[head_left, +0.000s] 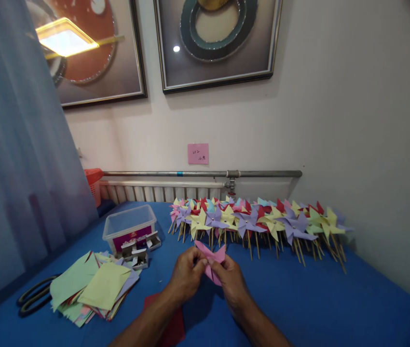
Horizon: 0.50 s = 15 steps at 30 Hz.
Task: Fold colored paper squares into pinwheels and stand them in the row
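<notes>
Both hands meet around a pink paper pinwheel (216, 255) with folded blades, held above the blue tabletop. My left hand (187, 271) is closed, its thumb and fingers pinching near the pinwheel's middle. On the other side, my right hand (232, 279) grips the paper's right edge, also closed. No stick shows on this pinwheel; whether a pin sits at its centre is hidden by the fingers. Beneath my left forearm lies a red flat piece (172, 323), partly covered.
Many finished pinwheels on sticks (248, 222) stand along the back. To the left are a stack of cut coloured paper (105, 285), scissors (33, 298), small open boxes (140, 259) and a clear plastic tub (129, 224). A blue curtain (20, 144) hangs at far left.
</notes>
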Each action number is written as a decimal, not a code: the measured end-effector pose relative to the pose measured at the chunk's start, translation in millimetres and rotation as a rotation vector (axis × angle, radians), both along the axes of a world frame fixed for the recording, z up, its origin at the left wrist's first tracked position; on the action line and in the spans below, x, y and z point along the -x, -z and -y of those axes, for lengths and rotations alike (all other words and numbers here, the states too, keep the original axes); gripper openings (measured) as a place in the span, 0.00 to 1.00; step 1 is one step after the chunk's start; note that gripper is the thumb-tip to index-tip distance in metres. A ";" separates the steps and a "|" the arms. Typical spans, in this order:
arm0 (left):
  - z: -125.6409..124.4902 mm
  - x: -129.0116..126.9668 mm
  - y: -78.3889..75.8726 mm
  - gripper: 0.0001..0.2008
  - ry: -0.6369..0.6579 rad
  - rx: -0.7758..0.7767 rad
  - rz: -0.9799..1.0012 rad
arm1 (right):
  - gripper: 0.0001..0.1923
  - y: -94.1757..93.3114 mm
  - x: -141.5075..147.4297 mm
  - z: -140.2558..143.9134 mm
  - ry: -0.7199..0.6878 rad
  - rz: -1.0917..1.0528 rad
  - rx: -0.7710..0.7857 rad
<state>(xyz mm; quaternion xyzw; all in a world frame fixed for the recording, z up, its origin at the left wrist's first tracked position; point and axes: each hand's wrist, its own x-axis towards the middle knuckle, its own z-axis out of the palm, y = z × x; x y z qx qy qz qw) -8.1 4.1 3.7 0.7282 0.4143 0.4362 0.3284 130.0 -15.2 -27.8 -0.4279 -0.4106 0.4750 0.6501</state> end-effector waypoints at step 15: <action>-2.0 -0.8 2.3 0.07 0.006 0.018 0.074 | 0.23 -7.3 -0.4 4.3 -0.057 -0.014 -0.030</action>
